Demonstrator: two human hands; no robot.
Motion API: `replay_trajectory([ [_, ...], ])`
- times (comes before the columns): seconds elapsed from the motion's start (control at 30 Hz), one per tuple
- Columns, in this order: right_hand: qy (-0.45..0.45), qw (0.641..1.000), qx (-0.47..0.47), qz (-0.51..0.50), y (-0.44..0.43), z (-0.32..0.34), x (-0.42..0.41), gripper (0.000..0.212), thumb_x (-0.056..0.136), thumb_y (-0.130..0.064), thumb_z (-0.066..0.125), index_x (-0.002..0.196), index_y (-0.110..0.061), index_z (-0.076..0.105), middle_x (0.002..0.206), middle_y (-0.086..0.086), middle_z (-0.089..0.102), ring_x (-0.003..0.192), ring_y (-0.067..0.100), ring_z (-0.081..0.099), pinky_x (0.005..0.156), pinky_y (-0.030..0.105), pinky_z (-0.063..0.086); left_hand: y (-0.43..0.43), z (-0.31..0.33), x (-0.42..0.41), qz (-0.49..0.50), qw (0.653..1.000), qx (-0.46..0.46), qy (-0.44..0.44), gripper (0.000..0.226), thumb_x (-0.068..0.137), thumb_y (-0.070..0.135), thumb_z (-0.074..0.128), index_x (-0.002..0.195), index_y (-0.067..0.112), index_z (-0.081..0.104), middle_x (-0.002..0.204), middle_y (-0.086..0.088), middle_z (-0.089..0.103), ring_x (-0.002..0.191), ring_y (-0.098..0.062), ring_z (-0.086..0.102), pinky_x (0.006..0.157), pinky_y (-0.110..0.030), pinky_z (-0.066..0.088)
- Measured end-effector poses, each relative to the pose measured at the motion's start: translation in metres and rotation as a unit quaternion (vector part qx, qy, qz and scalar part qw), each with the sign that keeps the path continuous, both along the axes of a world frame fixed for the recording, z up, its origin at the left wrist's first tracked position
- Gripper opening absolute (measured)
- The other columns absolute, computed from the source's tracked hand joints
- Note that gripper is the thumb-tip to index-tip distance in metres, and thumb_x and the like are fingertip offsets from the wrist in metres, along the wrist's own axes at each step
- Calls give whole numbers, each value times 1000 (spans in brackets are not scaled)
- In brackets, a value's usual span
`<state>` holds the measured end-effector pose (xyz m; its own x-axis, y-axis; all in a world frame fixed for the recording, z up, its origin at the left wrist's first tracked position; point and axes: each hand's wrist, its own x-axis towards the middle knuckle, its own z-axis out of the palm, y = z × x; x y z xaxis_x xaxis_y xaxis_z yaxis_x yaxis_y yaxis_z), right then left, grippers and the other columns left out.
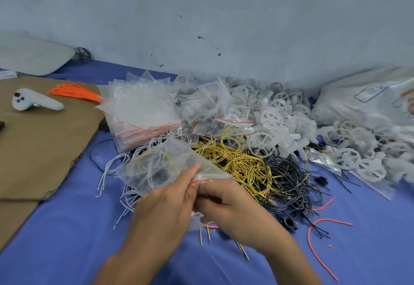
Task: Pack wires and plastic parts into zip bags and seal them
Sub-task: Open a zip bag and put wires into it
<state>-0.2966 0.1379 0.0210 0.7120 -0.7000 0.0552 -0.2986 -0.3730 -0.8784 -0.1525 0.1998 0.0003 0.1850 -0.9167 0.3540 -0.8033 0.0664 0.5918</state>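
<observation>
L hand (pixel 165 201) + R hand (pixel 230 206) both pinch zip bag (pixel 161 168) at red strip (pixel 210 179); wires inside, prob. pressing seal shut. Wire pile (pixel 237 161) just behind, handy for refills.

Cool, diffuse overhead light is falling evenly. Faint soft shadows are lying under the left hand (pixel 165 204) and right hand (pixel 235 208). The zip bag (pixel 156 168) between them is looking smeared by motion. Wide-angle lens is bowing the wall (pixel 201 15) line; edges are softening.
</observation>
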Motion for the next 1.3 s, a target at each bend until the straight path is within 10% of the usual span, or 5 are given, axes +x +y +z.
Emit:
replay_trajectory([
  [0.1, 13, 995, 63, -73, -24, 17, -42, 22, 86, -10, 59, 91, -25, 75, 77, 1, 71, 68, 9, 61, 57, 28, 53, 2, 3, 7, -7, 999, -22, 23, 57, 87, 62, 18, 138, 53, 43, 83, 1, 72, 77, -29, 65, 61, -36, 45],
  [0.33, 255, 869, -146, -399, -153, -9, -97, 42, 97, -25, 52, 137, -17, 49, 129, 7, 61, 112, 26, 59, 89, 38, 46, 8, 5, 5, -16, 999, -7, 29, 53, 85, 64, 31, 135, 53, 39, 58, 9, 53, 60, -19, 58, 56, -37, 47],
  [0.57, 209, 890, -114, -389, -176, -24, -101, 32, 97, -23, 55, 125, -9, 60, 115, 10, 67, 102, 27, 62, 90, 45, 52, 5, 7, -4, -11, 1000, 3, 19, 44, 91, 66, 36, 133, 56, 36, 71, 34, 51, 49, -3, 43, 54, -33, 48],
  [0.9, -251, 935, 148, -201, -93, -7, -130, 28, 87, -28, 70, 111, -14, 68, 105, 11, 70, 102, 21, 67, 83, 27, 56, -2, 8, -13, -22, 999, 9, 36, 48, 90, 61, 42, 136, 47, 41, 71, 29, 52, 57, -7, 45, 56, -36, 49],
  [1.3, -112, 968, 192, -114, -3, -32, -51, 11, 92, -5, 65, 98, -10, 72, 81, 17, 69, 71, 23, 65, 69, 41, 60, -2, 12, -19, -8, 999, -29, 16, 38, 95, 53, 43, 128, 43, 57, 90, 15, 63, 79, -15, 56, 56, -26, 36],
])
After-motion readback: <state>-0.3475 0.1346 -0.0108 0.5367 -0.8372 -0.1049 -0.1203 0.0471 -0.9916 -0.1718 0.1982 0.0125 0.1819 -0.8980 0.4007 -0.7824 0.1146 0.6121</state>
